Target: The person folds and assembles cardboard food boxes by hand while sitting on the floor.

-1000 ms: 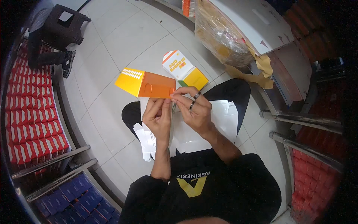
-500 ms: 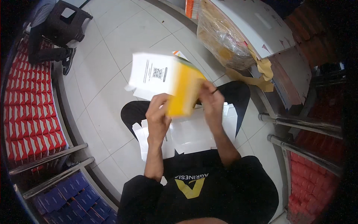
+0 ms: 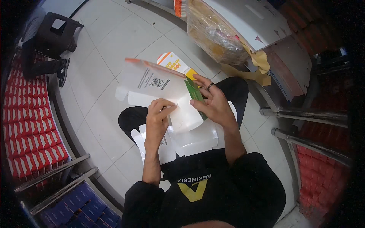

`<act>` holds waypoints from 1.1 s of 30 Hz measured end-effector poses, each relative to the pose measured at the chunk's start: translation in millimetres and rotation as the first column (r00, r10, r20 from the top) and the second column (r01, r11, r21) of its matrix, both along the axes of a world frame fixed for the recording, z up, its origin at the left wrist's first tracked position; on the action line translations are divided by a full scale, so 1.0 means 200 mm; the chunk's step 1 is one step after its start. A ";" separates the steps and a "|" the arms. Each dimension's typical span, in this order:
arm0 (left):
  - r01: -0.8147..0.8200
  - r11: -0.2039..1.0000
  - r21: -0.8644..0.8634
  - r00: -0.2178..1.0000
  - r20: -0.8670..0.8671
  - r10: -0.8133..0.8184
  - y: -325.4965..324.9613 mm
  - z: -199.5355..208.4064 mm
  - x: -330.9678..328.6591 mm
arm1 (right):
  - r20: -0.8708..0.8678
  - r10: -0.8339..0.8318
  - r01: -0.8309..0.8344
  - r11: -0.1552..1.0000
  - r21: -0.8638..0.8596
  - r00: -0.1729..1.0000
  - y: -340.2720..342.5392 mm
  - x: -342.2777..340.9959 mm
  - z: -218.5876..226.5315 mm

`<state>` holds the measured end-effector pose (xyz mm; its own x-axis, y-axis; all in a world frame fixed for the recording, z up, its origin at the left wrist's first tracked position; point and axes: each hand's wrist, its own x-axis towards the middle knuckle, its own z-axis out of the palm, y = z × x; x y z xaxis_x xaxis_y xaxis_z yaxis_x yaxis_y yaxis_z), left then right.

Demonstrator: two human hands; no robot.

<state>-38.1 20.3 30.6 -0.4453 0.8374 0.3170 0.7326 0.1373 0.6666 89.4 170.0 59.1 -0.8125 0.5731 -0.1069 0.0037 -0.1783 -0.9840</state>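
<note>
Holding a part-formed carton [image 3: 186, 117] above black-clad legs [image 3: 237, 91], the person works with its white inside turned up; a panel [image 3: 146, 74] bearing a printed code stands at the far side, and a green wall [image 3: 194, 91] faces right; the right hand [image 3: 216, 104] pinches that green side, thumb nearer the body, fingers beyond; the left hand [image 3: 156, 117] has thumb and forefinger close together at the white inside, though I cannot tell whether they nip anything; white card pieces [image 3: 195, 143] lie beneath, and a second carton [image 3: 170, 60] rests on the floor [image 3: 104, 114] just beyond; I'd judge the step in hand to be shaping the panels; the next move seems to call for a steady right grip while the left fingertips guide the inside without creasing it.
</note>
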 end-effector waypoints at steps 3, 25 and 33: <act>-0.048 0.997 0.066 0.981 0.190 0.035 0.02 0.04 0.01 | 0.027 -0.056 0.054 0.996 0.075 0.998 -0.02 -0.02 -0.01; -0.429 0.882 0.195 0.417 0.909 0.002 0.09 0.01 0.10 | -0.087 -0.020 0.069 0.796 0.601 0.996 -0.16 -0.11 -0.12; -0.504 0.813 0.291 0.347 0.930 -0.117 0.11 0.05 0.13 | -0.164 -0.154 0.224 0.751 0.621 0.974 -0.21 -0.13 -0.13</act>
